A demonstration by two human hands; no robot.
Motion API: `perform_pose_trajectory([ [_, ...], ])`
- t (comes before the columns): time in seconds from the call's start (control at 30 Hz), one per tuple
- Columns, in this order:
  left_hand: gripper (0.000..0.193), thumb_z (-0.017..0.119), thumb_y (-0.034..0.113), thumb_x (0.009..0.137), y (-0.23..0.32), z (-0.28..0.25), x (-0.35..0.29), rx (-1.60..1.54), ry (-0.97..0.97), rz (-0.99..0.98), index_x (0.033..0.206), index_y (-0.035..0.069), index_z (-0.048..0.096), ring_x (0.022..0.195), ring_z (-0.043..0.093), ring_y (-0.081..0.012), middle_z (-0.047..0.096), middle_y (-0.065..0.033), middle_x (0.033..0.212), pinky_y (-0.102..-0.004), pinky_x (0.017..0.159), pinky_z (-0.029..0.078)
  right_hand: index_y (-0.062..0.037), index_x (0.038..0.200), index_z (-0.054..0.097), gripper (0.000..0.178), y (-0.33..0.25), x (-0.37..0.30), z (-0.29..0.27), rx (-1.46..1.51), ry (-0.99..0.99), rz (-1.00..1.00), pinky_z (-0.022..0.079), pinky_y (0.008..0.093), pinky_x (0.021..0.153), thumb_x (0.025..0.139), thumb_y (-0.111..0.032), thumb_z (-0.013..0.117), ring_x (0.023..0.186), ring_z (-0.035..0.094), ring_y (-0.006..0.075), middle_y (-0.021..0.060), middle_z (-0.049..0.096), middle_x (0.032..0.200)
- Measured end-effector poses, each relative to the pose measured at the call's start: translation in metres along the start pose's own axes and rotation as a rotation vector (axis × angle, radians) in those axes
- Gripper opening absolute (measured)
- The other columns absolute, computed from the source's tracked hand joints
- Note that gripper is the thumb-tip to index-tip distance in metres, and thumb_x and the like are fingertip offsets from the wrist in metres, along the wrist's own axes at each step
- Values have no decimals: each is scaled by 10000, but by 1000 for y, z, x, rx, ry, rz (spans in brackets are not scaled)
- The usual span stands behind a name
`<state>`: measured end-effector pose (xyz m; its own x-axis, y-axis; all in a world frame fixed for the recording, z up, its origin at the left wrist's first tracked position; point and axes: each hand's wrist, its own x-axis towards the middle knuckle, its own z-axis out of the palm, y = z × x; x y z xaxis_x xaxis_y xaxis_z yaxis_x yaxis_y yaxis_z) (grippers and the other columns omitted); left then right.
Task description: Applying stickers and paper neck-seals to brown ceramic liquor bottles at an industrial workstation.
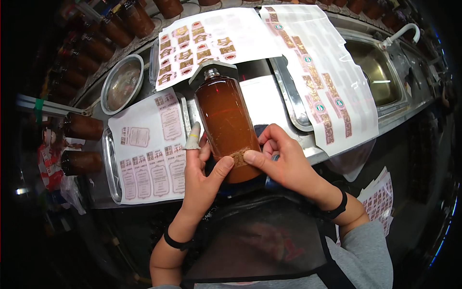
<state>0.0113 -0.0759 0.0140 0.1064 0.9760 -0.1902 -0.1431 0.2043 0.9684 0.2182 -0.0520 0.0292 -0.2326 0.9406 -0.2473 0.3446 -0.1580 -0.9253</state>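
Note:
A brown glass bottle [224, 113] with a clear, uncapped neck lies tilted in front of me, its mouth pointing away. Across its lower part runs a small gold label strip [239, 158]. My left hand [206, 166] grips the bottle's left side, with the thumb at the strip's left end. A pale finger cot covers the tip of its raised index finger. My right hand [286, 159] holds the other side, thumb pressed on the strip's right end and fingers curled by the glass. The bottle's underside and what supports it are hidden.
Sheets of labels surround the bottle: a pink-bordered sheet [156, 176] at left, a brown-and-gold sheet [211, 24] behind and a strip-label sheet [332, 82] at right. A metal bowl [122, 83] stands far left. More brown bottles [82, 163] line the left. A sink [378, 72] is right.

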Motion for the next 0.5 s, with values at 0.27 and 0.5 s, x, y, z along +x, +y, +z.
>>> perform_pose_trajectory([
  [0.27,977,759,155,876,-2,1,2,-29,34,-9,1550,-52,83,1424,365,-314,325,-283,1527,-401,1160,296,-3,986,533,492,6,0,-2,79,-26,19,392,273,515,843,-395,794,567,483,98,23,527,631],
  [0.5,1019,794,179,851,-4,2,0,10,28,13,1549,-52,89,1438,343,-328,311,-278,1533,-401,1165,283,-6,1008,532,472,2,-1,0,42,-34,3,378,242,531,844,-365,791,583,453,65,-3,506,643],
])
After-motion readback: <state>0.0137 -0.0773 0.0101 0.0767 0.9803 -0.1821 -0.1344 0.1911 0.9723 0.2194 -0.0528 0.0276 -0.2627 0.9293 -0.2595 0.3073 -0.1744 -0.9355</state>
